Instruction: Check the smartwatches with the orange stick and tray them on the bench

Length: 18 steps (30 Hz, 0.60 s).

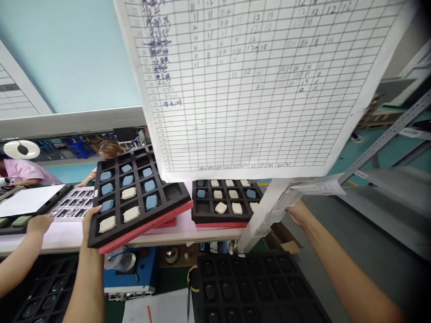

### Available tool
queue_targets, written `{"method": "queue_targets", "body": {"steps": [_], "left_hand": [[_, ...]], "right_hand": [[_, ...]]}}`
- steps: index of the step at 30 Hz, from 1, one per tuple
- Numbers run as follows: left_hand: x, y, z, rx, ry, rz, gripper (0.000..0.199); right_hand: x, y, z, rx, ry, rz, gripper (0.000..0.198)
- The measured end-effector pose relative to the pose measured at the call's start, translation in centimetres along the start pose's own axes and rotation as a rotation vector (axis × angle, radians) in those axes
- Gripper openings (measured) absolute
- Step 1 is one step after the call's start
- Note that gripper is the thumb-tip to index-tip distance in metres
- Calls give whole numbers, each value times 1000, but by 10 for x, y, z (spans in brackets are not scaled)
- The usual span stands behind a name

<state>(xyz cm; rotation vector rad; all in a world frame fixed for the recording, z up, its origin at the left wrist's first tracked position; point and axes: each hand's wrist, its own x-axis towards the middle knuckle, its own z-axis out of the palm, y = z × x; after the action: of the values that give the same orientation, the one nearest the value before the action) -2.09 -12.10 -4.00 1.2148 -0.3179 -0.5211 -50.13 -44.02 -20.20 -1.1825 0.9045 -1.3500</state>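
My left hand [89,222] grips the near left corner of a black foam tray [139,219], its thumb over the rim. The tray sits askew, with a red layer [148,228] under it. Blue rounded-square pieces [151,202] and cream ones [131,214] that look like watch cases fill many of its pockets; some pockets hold nothing. My right hand [298,213] is beside a white post [261,220], its fingers mostly hidden behind the post and the papers on it. Left of the post lies a second black tray [208,219] with similar pieces, partly covered by a hanging sheet.
A large handwritten chart [252,112] hangs in front. Below the bench are a black tray of dark pieces [242,287] and a blue machine [148,269]. A co-worker's hand [39,223] rests by a tray at left. Metal shelving [380,148] stands right.
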Motion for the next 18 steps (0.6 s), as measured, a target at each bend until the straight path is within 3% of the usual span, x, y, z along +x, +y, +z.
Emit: {"method": "queue_targets", "body": {"steps": [3, 7, 10, 13, 14, 15, 18], "left_hand": [[21, -5, -24, -37, 4, 15, 23], [46, -21, -32, -39, -44, -55, 20], [56, -31, -27, 7, -76, -110, 18], [63, -36, -23, 83, -73, -157, 16], [65, -36, -23, 104, -67, -172, 14], [67, -36, -22, 121, -60, -186, 13], [71, -34, -20, 156, -50, -202, 14]], "right_hand": [[-17, 3, -1, -18, 43, -11, 27], [-32, 1, 8, -63, 123, -70, 31], [-59, -4, 14, -92, 322, -184, 38], [-107, -9, 30, -105, 611, -408, 40], [-124, -9, 39, -124, 637, -472, 36], [-140, -9, 48, -155, 593, -516, 33], [-169, -10, 79, -303, 271, -578, 24]]}}
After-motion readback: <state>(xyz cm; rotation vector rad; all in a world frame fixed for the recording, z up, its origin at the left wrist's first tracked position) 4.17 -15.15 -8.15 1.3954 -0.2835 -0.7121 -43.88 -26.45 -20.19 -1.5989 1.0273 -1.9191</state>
